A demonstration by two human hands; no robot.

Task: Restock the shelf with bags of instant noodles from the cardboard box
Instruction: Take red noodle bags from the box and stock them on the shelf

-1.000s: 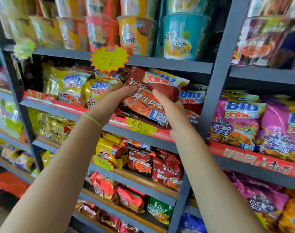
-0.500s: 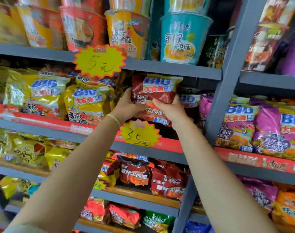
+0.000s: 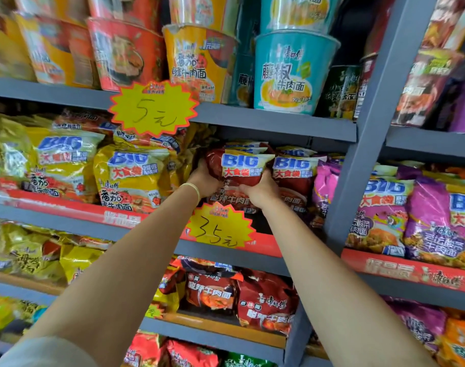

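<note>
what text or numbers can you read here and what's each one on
"BIG": red noodle bag held by left hand and right hand
"5元": upper yellow price tag
"35元": lower yellow price tag
"藤椒牛肉面": teal cup
Small print elsewhere: too blurred.

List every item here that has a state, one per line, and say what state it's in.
Red noodle bag: upright, gripped by both hands, on the shelf among the red bags.
Left hand: grips the bag's left side.
Right hand: grips the bag's lower right.
Teal cup: upright on the shelf above.
Yellow bags: leaning upright, left of the red bag.
</note>
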